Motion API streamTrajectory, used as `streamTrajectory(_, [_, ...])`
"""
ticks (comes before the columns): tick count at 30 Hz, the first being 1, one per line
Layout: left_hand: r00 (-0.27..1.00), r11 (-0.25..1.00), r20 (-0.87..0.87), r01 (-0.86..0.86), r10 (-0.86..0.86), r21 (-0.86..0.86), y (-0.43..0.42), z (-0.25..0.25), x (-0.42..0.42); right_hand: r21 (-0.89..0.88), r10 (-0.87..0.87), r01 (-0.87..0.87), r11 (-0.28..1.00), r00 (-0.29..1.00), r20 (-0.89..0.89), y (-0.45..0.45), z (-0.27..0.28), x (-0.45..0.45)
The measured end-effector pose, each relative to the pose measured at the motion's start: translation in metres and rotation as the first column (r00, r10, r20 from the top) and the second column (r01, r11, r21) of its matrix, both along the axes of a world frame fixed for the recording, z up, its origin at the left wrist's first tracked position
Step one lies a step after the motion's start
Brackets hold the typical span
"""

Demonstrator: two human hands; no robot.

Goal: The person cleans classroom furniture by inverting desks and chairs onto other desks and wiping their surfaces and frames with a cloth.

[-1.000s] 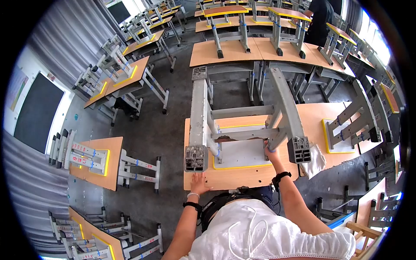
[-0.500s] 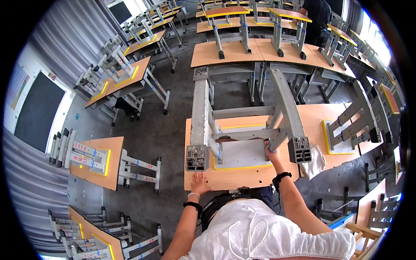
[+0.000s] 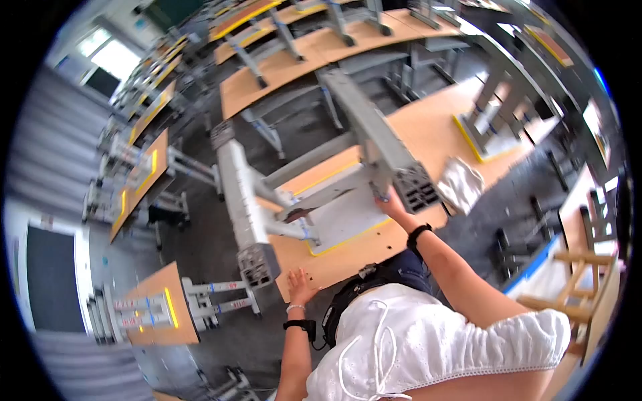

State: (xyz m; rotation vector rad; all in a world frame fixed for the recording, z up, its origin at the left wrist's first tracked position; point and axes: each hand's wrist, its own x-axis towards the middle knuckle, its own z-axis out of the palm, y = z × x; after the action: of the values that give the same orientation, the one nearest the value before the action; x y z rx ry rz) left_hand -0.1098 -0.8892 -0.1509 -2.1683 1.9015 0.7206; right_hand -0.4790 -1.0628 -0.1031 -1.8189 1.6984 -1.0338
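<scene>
An upturned stool [image 3: 369, 127] with grey metal legs rests seat-down on a wooden desk [image 3: 348, 264]. Its pale seat underside [image 3: 334, 224] has a yellow rim. My left hand [image 3: 302, 287] lies flat with fingers spread on the desk's near edge, below a stool foot. At the base of the stool's right leg is my right hand [image 3: 396, 206], its fingers closed around the leg and partly hidden by it. A crumpled white cloth [image 3: 461, 186] lies to the right of the stool.
Another upturned stool [image 3: 495, 130] stands on the adjoining desk at right. Ahead runs a row of desks [image 3: 301, 63] bearing stools. More desks with upturned stools [image 3: 157, 307] stand at left. A wooden frame [image 3: 568, 287] is at lower right.
My view has swung and tilted, so the desk and stool appear slanted and blurred. Both hands keep about the same places on the desk and the stool leg.
</scene>
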Motion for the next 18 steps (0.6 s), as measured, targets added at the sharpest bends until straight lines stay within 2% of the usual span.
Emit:
streamTrajectory(2, [0.995,0.996,0.049,0.091,-0.091,0.006,-0.005,0.003,0.008,0.056,0.036,-0.029,0.998,0.991,-0.127,0.017,0.033,0.0])
streamTrajectory(3, [0.996,0.996,0.026,0.085,-0.085,0.025,-0.008,0.005,0.011,0.08,0.072,-0.058,0.995,0.98,-0.188,0.018,0.037,-0.003])
streamTrajectory(5, [0.999,0.997,-0.023,0.045,-0.044,0.068,-0.009,0.007,0.013,0.262,0.036,-0.036,0.964,0.999,0.005,0.012,-0.026,-0.028])
streamTrajectory(7, [0.998,0.996,-0.059,-0.015,0.021,0.09,-0.01,0.008,0.008,0.068,-0.094,0.082,0.994,0.976,0.197,0.021,-0.024,-0.062])
streamTrajectory(8, [0.996,0.994,-0.076,-0.045,0.053,0.101,-0.012,0.009,0.004,0.026,-0.221,0.223,0.974,0.973,-0.071,0.027,-0.013,-0.082])
streamTrajectory(9, [0.998,0.992,-0.062,-0.024,0.032,0.124,-0.013,0.005,-0.001,-0.099,-0.31,0.298,0.949,0.939,-0.149,0.026,-0.027,-0.106])
streamTrajectory(10, [0.999,0.989,-0.046,-0.001,0.008,0.147,-0.014,0.001,-0.008,0.095,-0.448,0.462,0.882,0.884,-0.135,0.026,-0.02,-0.124])
streamTrajectory(11, [0.999,0.985,-0.029,0.022,-0.018,0.17,-0.015,-0.004,-0.016,0.078,-0.533,0.543,0.836,0.837,-0.125,0.028,-0.012,-0.143])
streamTrajectory(12, [0.998,0.995,-0.02,0.053,-0.051,0.088,-0.014,0.008,-0.033,0.017,-0.583,0.605,0.796,0.774,-0.246,0.029,-0.03,-0.166])
streamTrajectory(13, [0.997,0.99,-0.052,0.057,-0.05,0.131,-0.018,0.022,-0.049,0.029,-0.601,0.64,0.768,0.735,-0.313,0.031,-0.043,-0.187])
streamTrajectory(15, [0.993,0.974,-0.118,0.053,-0.028,0.221,-0.028,0.05,-0.082,0.177,-0.52,0.59,0.788,0.791,-0.322,0.038,-0.048,-0.212])
streamTrajectory(16, [0.984,0.975,-0.171,0.078,-0.043,0.206,-0.03,0.058,-0.096,0.2,-0.405,0.519,0.831,0.812,-0.421,0.041,-0.058,-0.219])
streamTrajectory(17, [0.983,0.955,-0.167,0.123,-0.079,0.27,-0.033,0.057,-0.109,0.226,-0.281,0.443,0.868,0.812,-0.511,0.043,-0.059,-0.223])
streamTrajectory(18, [0.98,0.93,-0.164,0.165,-0.116,0.328,-0.038,0.055,-0.12,0.237,-0.253,0.414,0.879,0.826,-0.504,0.045,-0.061,-0.225])
